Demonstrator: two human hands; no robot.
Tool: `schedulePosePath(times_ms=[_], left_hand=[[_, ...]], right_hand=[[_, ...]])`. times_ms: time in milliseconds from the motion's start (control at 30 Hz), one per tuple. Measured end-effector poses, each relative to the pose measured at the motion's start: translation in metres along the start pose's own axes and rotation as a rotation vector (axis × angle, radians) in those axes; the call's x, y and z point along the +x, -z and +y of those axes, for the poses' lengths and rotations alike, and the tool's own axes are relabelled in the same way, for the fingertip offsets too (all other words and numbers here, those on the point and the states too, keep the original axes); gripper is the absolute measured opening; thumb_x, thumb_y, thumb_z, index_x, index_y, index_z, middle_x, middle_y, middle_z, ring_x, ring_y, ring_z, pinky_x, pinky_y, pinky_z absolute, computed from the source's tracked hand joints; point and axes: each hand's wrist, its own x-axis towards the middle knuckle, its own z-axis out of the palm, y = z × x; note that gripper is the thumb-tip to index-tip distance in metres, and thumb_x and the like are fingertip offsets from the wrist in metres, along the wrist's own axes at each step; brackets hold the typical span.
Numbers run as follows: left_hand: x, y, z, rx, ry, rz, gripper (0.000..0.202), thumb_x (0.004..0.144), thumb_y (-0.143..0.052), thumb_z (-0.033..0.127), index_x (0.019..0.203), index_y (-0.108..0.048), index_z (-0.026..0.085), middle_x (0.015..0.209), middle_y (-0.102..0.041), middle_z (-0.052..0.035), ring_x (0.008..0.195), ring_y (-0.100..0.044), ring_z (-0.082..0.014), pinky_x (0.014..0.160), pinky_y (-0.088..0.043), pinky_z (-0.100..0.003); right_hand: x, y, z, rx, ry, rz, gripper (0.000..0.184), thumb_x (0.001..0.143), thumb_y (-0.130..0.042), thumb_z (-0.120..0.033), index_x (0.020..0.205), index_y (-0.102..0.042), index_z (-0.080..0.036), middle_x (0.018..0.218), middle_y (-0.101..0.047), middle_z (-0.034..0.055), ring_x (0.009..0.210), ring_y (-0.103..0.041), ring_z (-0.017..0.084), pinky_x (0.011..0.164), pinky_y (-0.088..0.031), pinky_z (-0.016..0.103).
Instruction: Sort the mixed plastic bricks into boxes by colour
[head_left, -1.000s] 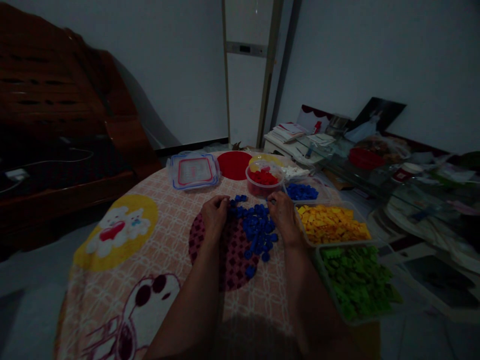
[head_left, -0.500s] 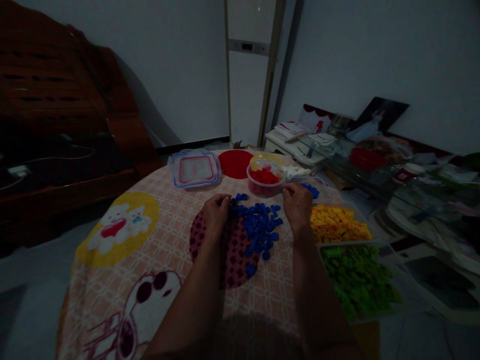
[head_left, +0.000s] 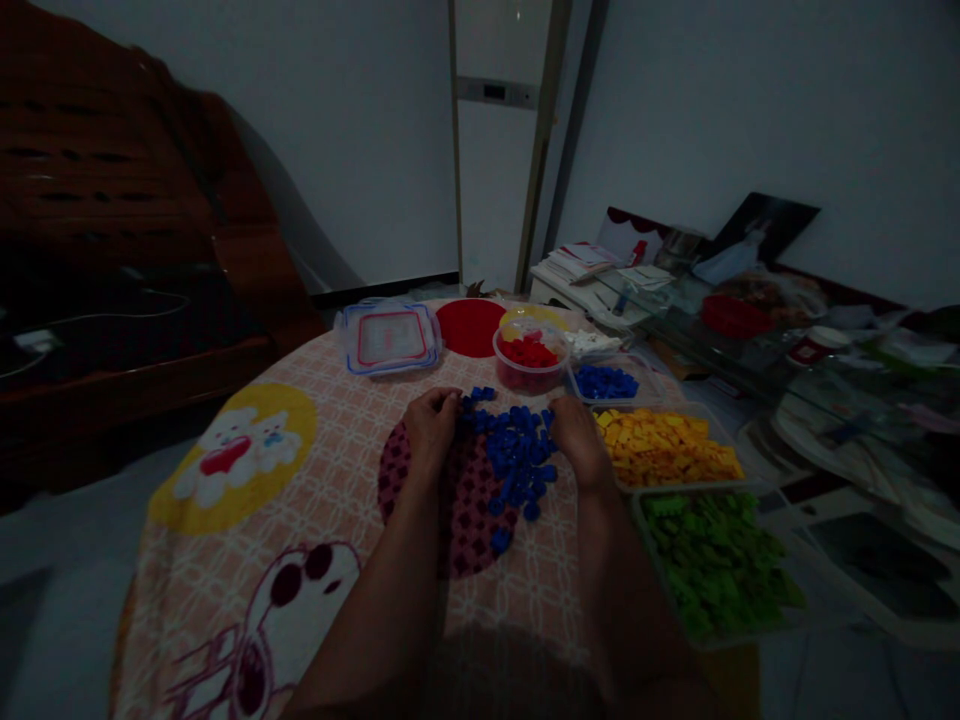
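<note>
A loose pile of small blue plastic building pieces (head_left: 517, 460) lies on the patterned tablecloth, partly over a dark pink round patch. At the pile's far left edge is my left hand (head_left: 433, 428), its fingertips pinched together beside a few stray blue pieces; what it holds is too small to make out. My right hand (head_left: 579, 438) is at the pile's right edge, fingers closed and touching the blue pieces there. Its fingertips are partly hidden. Beyond it, a clear container (head_left: 574, 388) holds more blue pieces.
A clear tub (head_left: 517, 378) of red pieces stands behind the pile. To the right are boxes of yellow pieces (head_left: 667, 445) and green pieces (head_left: 720, 560). A lidded clear box (head_left: 390, 340) sits at the back left. A cluttered glass table (head_left: 660, 310) stands beyond the right edge.
My right hand has moved left and toward me, from beside the container of blue pieces to the pile's right edge. My left hand has stayed nearly in place.
</note>
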Motion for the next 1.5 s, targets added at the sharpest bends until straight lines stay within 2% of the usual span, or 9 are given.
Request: schedulePosePath(times_ms=[300,467,633,767,867,1033,1200,1367,1500], left_hand=[[0.002,-0.003,-0.007,0.02,0.005,0.01,0.029,0.081,-0.058,0.037,0.091,-0.079,0.02,0.076,-0.076,-0.0032,0.072,-0.068,-0.0201,0.071,-0.05,-0.029],[0.002,-0.003,-0.009,0.001,-0.001,0.009,0.029,0.081,-0.057,0.037,0.092,-0.079,0.02,0.078,-0.076,-0.003,0.073,-0.069,-0.0198,0.071,-0.05,-0.028],[0.001,-0.002,-0.007,-0.005,-0.018,0.001,0.031,0.081,-0.056,0.037,0.092,-0.079,0.019,0.081,-0.076,-0.0038,0.074,-0.069,-0.0198,0.072,-0.05,-0.029],[0.0,-0.001,-0.004,-0.01,-0.015,-0.002,0.03,0.081,-0.056,0.036,0.092,-0.078,0.018,0.079,-0.076,-0.0039,0.074,-0.069,-0.0198,0.072,-0.05,-0.029],[0.0,-0.001,-0.003,-0.011,-0.004,0.005,0.029,0.081,-0.057,0.035,0.091,-0.078,0.018,0.077,-0.076,-0.0034,0.073,-0.068,-0.0195,0.071,-0.05,-0.029],[0.0,0.0,-0.003,-0.009,0.005,0.005,0.031,0.082,-0.056,0.037,0.093,-0.079,0.018,0.075,-0.075,-0.0034,0.072,-0.068,-0.0192,0.07,-0.05,-0.028],[0.001,-0.002,-0.005,-0.016,-0.003,-0.005,0.032,0.082,-0.056,0.039,0.092,-0.078,0.018,0.076,-0.075,-0.0034,0.072,-0.068,-0.019,0.07,-0.05,-0.028],[0.005,-0.004,-0.011,-0.051,-0.006,0.002,0.031,0.08,-0.058,0.038,0.092,-0.079,0.018,0.076,-0.075,-0.0034,0.071,-0.068,-0.019,0.069,-0.051,-0.027],[0.005,-0.004,-0.012,-0.072,-0.007,-0.003,0.031,0.08,-0.057,0.037,0.091,-0.078,0.018,0.075,-0.075,-0.0033,0.07,-0.069,-0.0188,0.069,-0.051,-0.027]], right_hand=[[0.002,-0.005,0.003,0.101,-0.061,0.064,0.032,0.078,-0.049,0.001,0.094,-0.073,-0.013,0.099,-0.073,0.0143,0.097,-0.064,0.024,0.088,-0.046,0.032],[0.008,0.005,-0.002,0.297,-0.063,0.141,0.03,0.079,-0.054,-0.004,0.091,-0.077,-0.017,0.097,-0.077,0.0094,0.095,-0.069,0.022,0.09,-0.048,0.029],[0.012,0.021,0.002,0.42,-0.199,0.384,0.031,0.083,-0.053,-0.011,0.103,-0.077,-0.014,0.101,-0.075,0.0128,0.096,-0.069,0.025,0.092,-0.05,0.034],[0.011,0.026,0.012,0.405,-0.31,0.623,0.045,0.087,-0.045,-0.01,0.128,-0.065,-0.009,0.128,-0.061,0.0221,0.113,-0.061,0.028,0.099,-0.047,0.041],[0.012,0.026,0.014,0.385,-0.273,0.668,0.042,0.088,-0.044,-0.011,0.122,-0.068,-0.008,0.128,-0.061,0.0224,0.115,-0.06,0.028,0.101,-0.046,0.041],[0.013,0.027,0.004,0.396,-0.172,0.471,0.032,0.087,-0.049,-0.013,0.103,-0.076,-0.012,0.102,-0.075,0.0144,0.098,-0.068,0.025,0.093,-0.049,0.035],[0.009,0.024,-0.006,0.318,-0.127,0.176,0.03,0.089,-0.053,-0.015,0.105,-0.078,-0.015,0.105,-0.078,0.0123,0.098,-0.072,0.023,0.09,-0.049,0.029],[0.007,0.018,-0.008,0.234,-0.108,0.045,0.027,0.091,-0.054,-0.016,0.102,-0.079,-0.017,0.106,-0.078,0.0111,0.1,-0.071,0.021,0.085,-0.047,0.026],[0.007,0.013,-0.008,0.198,-0.06,-0.067,0.025,0.094,-0.057,-0.028,0.095,-0.08,-0.018,0.099,-0.078,0.0106,0.095,-0.071,0.021,0.081,-0.046,0.026]])
